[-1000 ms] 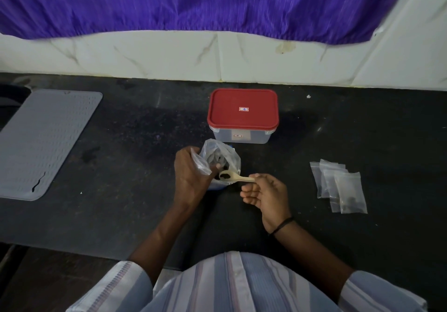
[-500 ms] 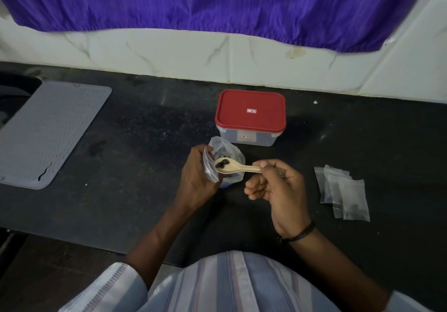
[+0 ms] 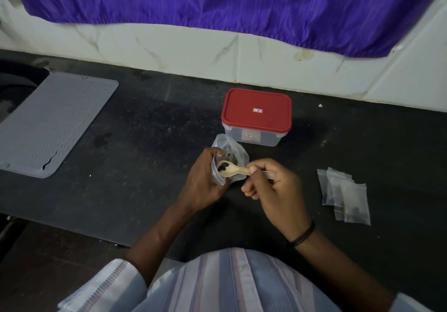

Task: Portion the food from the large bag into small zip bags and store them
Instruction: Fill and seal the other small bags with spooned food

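- Right hand [image 3: 273, 188] pinches the spoon [image 3: 233, 169] handle — spoon lies level, long axis left-right, bowl pointing left with dark food [image 3: 222, 166].
- Left hand [image 3: 205, 183] grips a small bag [image 3: 217, 172] at the bowl, above the surface [image 3: 145, 166].

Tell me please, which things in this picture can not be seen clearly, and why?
- Head view: the contents of the red-lidded box; the opaque lid hides them.
- The kind of dark food on the spoon; too small to tell.
- The lower part of the small zip bag; the left hand covers it.
- How many bags lie in the pile; they overlap.
- The spoon's handle end; the right hand wraps it.
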Demonstrator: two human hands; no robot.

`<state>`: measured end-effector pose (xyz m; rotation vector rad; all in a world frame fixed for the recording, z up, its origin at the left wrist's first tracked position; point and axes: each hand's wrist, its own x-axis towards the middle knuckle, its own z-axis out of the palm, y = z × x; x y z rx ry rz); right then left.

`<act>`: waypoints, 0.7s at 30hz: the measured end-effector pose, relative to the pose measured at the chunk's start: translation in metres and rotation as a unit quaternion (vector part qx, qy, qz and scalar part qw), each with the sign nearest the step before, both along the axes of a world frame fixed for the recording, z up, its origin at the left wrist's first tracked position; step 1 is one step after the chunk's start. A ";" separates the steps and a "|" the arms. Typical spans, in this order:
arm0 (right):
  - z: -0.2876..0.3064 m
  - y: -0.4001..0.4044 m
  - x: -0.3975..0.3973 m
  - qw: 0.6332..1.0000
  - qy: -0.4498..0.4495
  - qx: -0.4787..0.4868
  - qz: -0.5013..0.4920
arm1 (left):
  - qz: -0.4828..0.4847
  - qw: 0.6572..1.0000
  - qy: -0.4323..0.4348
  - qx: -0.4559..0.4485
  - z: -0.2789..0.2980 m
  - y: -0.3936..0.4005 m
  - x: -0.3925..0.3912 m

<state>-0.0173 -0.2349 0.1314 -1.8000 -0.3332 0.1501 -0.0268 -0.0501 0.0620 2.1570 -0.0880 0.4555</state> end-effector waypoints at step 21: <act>-0.034 -0.001 0.031 0.995 0.004 -0.090 -0.047 | 0.240 0.947 0.142 -0.156 0.003 0.012 0.012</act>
